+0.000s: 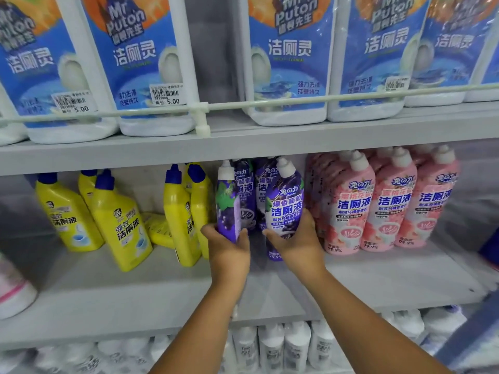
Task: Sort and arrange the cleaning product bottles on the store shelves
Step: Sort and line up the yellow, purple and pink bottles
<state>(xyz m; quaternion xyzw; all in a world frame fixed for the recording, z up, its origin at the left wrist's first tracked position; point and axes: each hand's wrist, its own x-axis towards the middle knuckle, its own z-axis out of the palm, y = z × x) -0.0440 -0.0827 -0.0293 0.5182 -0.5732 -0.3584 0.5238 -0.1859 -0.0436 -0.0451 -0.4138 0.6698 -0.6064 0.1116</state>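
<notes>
A person restocks the middle shelf of a cleaning aisle; the left hand curls its fingers round the base of a purple bottle turned side-on, while the right hand wraps the lower body of a purple bottle facing forward; both bottles stand between the yellow bottles on the left and the pink bottles on the right, with more purple bottles just behind them; the step in hand appears to be squaring up the purple row; to do it well, the side-on bottle likely needs twisting until its label faces out like its neighbour, then both set upright, touching, and level with the pink fronts; a fallen yellow bottle lies behind its row and still wants standing.
</notes>
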